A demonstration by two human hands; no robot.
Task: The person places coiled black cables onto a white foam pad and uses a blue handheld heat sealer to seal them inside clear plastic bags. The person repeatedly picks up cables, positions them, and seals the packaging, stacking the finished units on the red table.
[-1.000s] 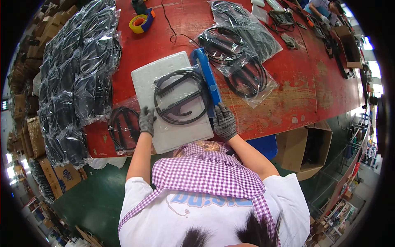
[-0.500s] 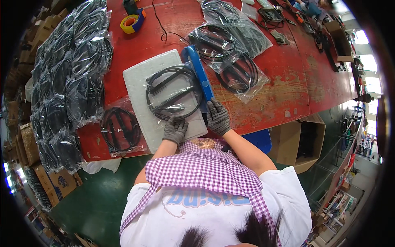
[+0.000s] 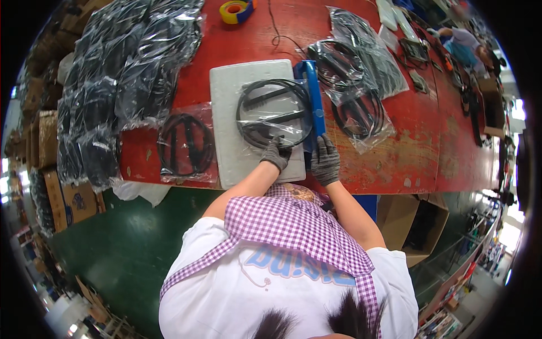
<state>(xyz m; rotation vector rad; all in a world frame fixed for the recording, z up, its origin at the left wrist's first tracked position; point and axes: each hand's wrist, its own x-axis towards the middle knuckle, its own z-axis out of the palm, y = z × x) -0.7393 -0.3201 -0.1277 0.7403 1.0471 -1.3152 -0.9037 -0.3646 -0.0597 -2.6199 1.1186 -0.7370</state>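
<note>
A clear plastic bag [image 3: 275, 120] holding a coiled black cable and dark bar-shaped parts lies on a white foam board [image 3: 226, 141]. My left hand [image 3: 276, 153], in a grey knitted glove, pinches the near edge of this bag, its fingertips over the lower part of the coil. Along the bag's right side stands a long blue heat sealer [image 3: 317, 107]. The gloved right hand [image 3: 326, 162] grips the near end of its blue arm. The bag's right edge reaches the sealer; whether it lies inside the jaw is hidden.
Another bagged cable [image 3: 185, 146] lies left of the board. A big pile of bagged cables [image 3: 132, 73] fills the table's left side. More bagged cables [image 3: 361, 113] lie right of the sealer. A tape roll [image 3: 236, 11] sits at the back; a cardboard box [image 3: 395, 220] stands below the edge.
The whole view has turned and shifted, so the table sits straighter. My left hand has moved further onto the bag's near edge, its fingers more curled. The right hand stays at the sealer's near end.
</note>
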